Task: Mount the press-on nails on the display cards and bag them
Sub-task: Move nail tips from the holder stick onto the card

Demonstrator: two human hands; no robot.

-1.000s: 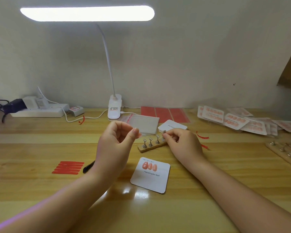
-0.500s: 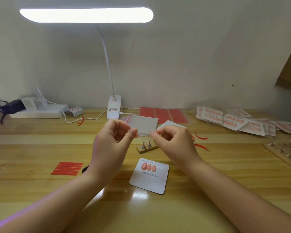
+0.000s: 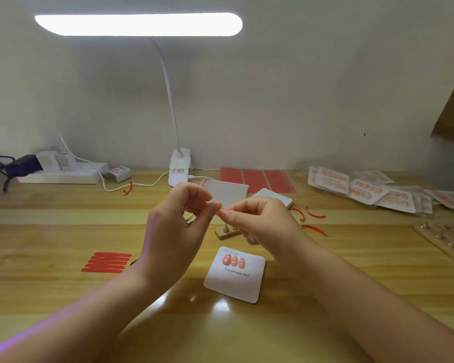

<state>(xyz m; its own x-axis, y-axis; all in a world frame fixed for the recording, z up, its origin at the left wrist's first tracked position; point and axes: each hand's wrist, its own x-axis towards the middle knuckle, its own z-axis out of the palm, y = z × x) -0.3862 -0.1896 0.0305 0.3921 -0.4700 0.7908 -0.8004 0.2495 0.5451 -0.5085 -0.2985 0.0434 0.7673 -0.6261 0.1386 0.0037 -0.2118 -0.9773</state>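
We take the white display card (image 3: 234, 277) as our landmark: a square, round-cornered card lying flat on the wooden table (image 3: 63, 297), printed "Handmade Nail". Three glossy coral-pink press-on nails (image 3: 233, 260) sit on it in a row, just above the lettering, points toward the far edge.

Above the card and clear of the table, our left hand (image 3: 173, 231) and right hand (image 3: 262, 226) meet fingertip to fingertip. The fingers of both are curled in a narrow pinch around something very small and pale where the tips touch; we cannot tell what it is.

Just beyond the card, partly hidden by the right hand, stands a small wooden block (image 3: 227, 233) with two metal nail stands showing. Left of the card lie five red strips (image 3: 108, 262) stacked side by side. Farther back from the card we see a clear bag (image 3: 228, 191), a small pile of blank white cards (image 3: 273, 200) and three red sheets (image 3: 257, 179) against the wall. Three curled red peelings (image 3: 312, 218) lie to the card's far right, and beyond them a heap of bagged cards (image 3: 364, 191), too overlapped to count. A desk lamp (image 3: 180, 166) stands behind.
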